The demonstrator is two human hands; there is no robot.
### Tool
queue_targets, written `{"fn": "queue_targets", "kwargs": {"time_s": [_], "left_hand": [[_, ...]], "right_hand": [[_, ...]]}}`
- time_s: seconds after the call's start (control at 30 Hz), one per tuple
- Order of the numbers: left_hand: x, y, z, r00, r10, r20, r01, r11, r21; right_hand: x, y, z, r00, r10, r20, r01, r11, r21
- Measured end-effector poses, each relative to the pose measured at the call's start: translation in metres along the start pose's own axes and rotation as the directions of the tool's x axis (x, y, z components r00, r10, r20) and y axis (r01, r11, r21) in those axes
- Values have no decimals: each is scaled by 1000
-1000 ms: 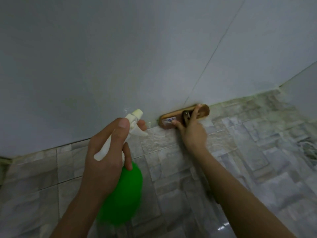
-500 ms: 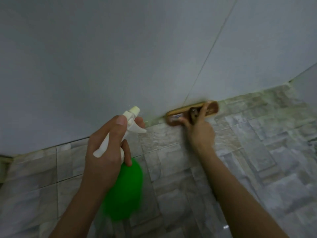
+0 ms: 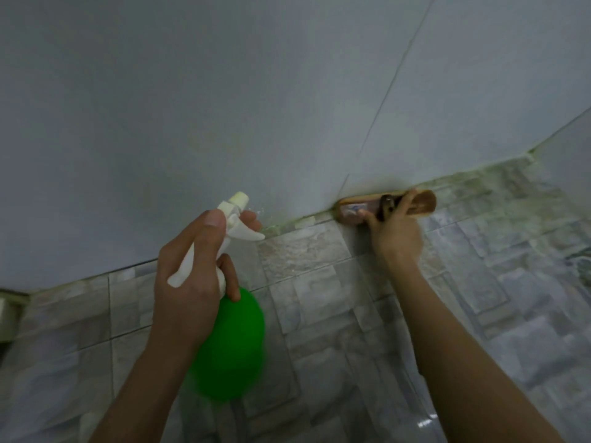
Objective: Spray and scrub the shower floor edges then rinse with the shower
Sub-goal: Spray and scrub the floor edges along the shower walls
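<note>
The left hand covers the neck of the spray bottle, so where the white head joins the green body is not visible. The green body is blurred and its outline is soft. The right hand hides the middle of the scrub brush; its bristles are pressed under it, against the seam between floor and wall, and cannot be seen. A small label on the brush is too blurred to read. Both forearms are cut by the bottom edge. At the left edge, a pale object is only partly in view.
</note>
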State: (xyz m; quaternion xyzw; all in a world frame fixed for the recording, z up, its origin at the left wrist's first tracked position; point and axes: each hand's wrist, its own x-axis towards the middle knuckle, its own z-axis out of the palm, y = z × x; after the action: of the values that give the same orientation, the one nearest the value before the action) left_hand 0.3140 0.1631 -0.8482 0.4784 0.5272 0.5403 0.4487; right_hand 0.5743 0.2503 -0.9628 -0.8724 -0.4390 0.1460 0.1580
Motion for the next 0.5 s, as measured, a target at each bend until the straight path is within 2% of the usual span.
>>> {"fn": "queue_targets", "kwargs": {"time_s": [0.03, 0.1, 0.23, 0.3, 0.4, 0.47, 0.5], "left_hand": [[1, 1, -1, 1000, 0, 3, 0, 1000, -7], [2, 5, -2, 1000, 2, 12, -1, 1000, -23], [4, 4, -3, 1000, 15, 22, -15, 1000, -23], [4, 3, -6, 1000, 20, -1, -20, 999, -29], [4, 5, -15, 999, 15, -42, -16, 1000, -22], [4, 8, -21, 999, 13, -52, -14, 1000, -13], [3, 10, -24, 998, 17, -54, -17, 1000, -5]], "right_hand": [[-1, 2, -3, 999, 38, -29, -38, 999, 11], [-15, -10, 2, 999, 21, -34, -20, 999, 24], [-71, -54, 51, 972, -181, 152, 177, 983, 39], [-73, -49, 54, 964, -225, 144, 224, 974, 28], [-23, -13, 22, 997, -71, 38, 71, 997, 11], [1, 2, -5, 996, 70, -46, -69, 997, 15], [2, 3, -10, 993, 91, -74, -90, 996, 8]]}}
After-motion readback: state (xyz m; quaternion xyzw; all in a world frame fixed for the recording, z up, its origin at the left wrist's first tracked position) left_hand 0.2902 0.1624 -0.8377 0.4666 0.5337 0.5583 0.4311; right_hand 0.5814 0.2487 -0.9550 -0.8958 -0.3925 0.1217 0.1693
